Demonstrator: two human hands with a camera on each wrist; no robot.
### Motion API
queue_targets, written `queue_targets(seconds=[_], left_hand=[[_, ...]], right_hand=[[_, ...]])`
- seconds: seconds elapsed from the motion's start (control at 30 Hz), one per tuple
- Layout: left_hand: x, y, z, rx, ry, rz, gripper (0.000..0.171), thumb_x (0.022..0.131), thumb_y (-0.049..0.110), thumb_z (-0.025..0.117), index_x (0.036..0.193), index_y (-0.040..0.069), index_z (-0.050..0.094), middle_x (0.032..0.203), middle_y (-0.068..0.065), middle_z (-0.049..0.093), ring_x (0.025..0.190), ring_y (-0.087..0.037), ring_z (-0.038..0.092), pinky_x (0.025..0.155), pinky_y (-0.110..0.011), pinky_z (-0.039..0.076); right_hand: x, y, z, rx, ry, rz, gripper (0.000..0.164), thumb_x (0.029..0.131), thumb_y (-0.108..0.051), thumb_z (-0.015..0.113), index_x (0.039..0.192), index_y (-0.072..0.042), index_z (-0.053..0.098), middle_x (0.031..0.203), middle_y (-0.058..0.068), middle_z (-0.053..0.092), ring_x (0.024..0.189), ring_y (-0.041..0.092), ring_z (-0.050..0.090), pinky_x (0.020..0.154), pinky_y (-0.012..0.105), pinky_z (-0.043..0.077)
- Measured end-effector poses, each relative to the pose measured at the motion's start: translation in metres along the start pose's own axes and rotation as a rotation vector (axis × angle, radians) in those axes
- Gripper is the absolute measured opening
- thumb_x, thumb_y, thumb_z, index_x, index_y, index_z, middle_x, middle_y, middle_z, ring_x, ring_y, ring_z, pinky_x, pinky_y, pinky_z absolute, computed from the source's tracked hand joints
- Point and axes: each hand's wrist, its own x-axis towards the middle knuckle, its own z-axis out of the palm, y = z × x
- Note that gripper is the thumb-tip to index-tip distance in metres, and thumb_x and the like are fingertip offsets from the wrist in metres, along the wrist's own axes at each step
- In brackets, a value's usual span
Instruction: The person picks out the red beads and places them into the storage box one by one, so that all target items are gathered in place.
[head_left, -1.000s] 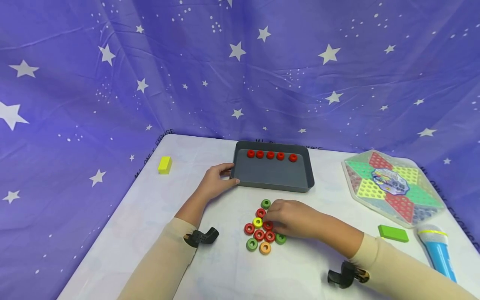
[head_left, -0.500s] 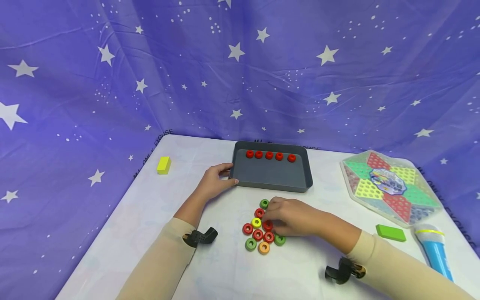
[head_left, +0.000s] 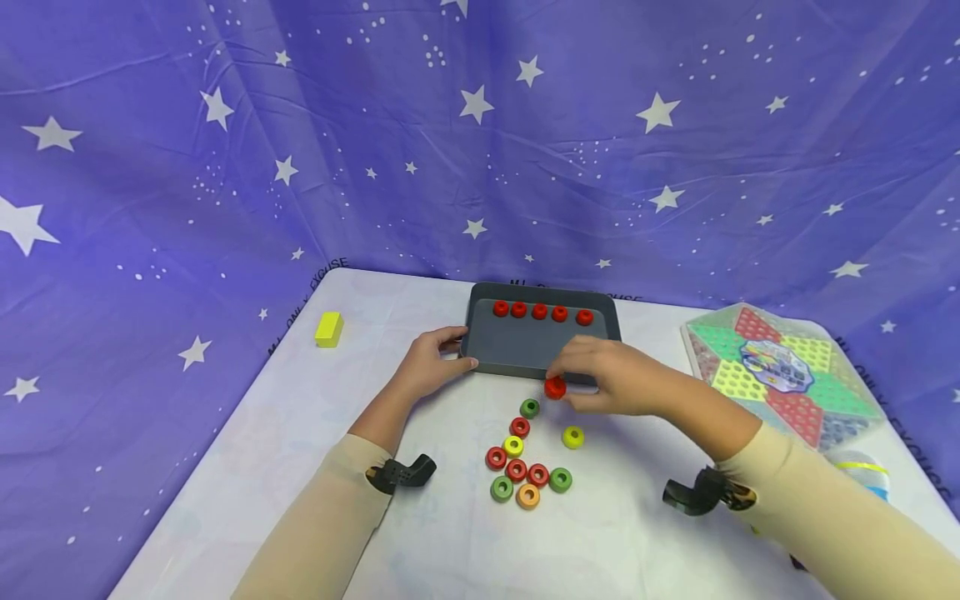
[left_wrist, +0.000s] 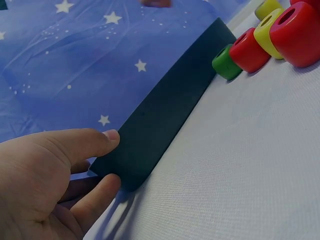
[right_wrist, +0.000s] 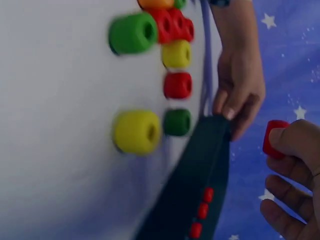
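Note:
My right hand [head_left: 626,375] pinches a red bead [head_left: 555,388] between thumb and fingers, over the near rim of a dark grey tray [head_left: 510,346]. In the right wrist view the held bead [right_wrist: 275,139] shows at the thumb tip. My left hand [head_left: 431,362] grips the tray at its near left corner, thumb and fingers on either side of the wall in the left wrist view. Along the tray's far wall runs a row of several red beads [head_left: 539,312]. On the table before it lie loose beads: red [head_left: 516,471], green [head_left: 529,408], yellow [head_left: 573,437] and orange [head_left: 528,497].
A yellow block [head_left: 329,330] stands at the far left. To the right lies a hexagonal star-patterned game board [head_left: 780,367]. A toy microphone [head_left: 862,468] is partly hidden behind the right sleeve. A starry purple cloth [head_left: 420,150] hangs behind the white table [head_left: 405,533].
My right hand has lifted a red bead from the loose group and carried it forward to the tray's near rim. A yellow bead now shows where the hand was. My left hand stays put.

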Motion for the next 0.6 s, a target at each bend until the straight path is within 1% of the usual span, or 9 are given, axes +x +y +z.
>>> queue_targets(seconds=[0.13,0.2,0.3,0.43,0.53,0.6], left_hand=[[0.0,0.0,0.0,-0.004,0.0,-0.001,0.066,0.084,0.03,0.083,0.143,0.014,0.059,0.139,-0.007,0.063,0.126,-0.026,0.061,0.11,-0.047,0.045],[0.0,-0.001,0.0,-0.003,0.0,-0.001,0.066,0.084,0.031,0.083,0.144,0.014,0.059,0.139,-0.007,0.063,0.127,-0.026,0.061,0.11,-0.047,0.045],[0.0,-0.002,-0.001,-0.003,0.003,-0.002,0.067,0.084,0.031,0.083,0.144,0.014,0.059,0.14,-0.008,0.062,0.127,-0.026,0.061,0.11,-0.047,0.045],[0.0,-0.003,0.0,-0.007,-0.001,0.006,0.066,0.084,0.03,0.083,0.143,0.014,0.059,0.14,-0.008,0.062,0.127,-0.026,0.061,0.11,-0.047,0.046],[0.0,-0.002,-0.001,-0.003,-0.003,0.008,0.067,0.084,0.031,0.083,0.144,0.015,0.059,0.14,-0.008,0.062,0.127,-0.026,0.061,0.109,-0.047,0.046],[0.0,-0.002,-0.001,0.0,-0.003,0.006,0.067,0.084,0.032,0.083,0.144,0.015,0.059,0.139,-0.007,0.063,0.127,-0.026,0.061,0.109,-0.047,0.046]], right_hand=[[0.017,0.012,-0.024,0.015,-0.005,0.032,0.027,0.086,-0.018,0.076,0.113,-0.021,0.073,0.109,-0.012,0.069,0.102,0.01,0.064,0.089,0.037,0.056],[0.028,0.018,-0.033,0.018,-0.012,0.038,0.028,0.086,-0.017,0.075,0.114,-0.02,0.073,0.107,-0.012,0.069,0.099,0.009,0.063,0.086,0.036,0.057],[0.047,0.027,-0.043,0.016,-0.034,0.037,0.029,0.086,-0.013,0.073,0.115,-0.017,0.073,0.101,-0.009,0.067,0.091,0.012,0.061,0.076,0.032,0.055],[0.074,0.037,-0.054,-0.028,-0.075,0.052,0.029,0.087,-0.012,0.072,0.115,-0.014,0.072,0.097,-0.005,0.066,0.085,0.015,0.06,0.068,0.03,0.052],[0.093,0.043,-0.059,-0.065,-0.113,0.088,0.029,0.087,-0.013,0.073,0.116,-0.014,0.073,0.1,-0.004,0.068,0.086,0.015,0.062,0.07,0.03,0.052],[0.105,0.048,-0.057,-0.079,-0.141,0.111,0.03,0.087,-0.013,0.073,0.117,-0.014,0.073,0.101,-0.003,0.068,0.085,0.015,0.063,0.072,0.031,0.053]])
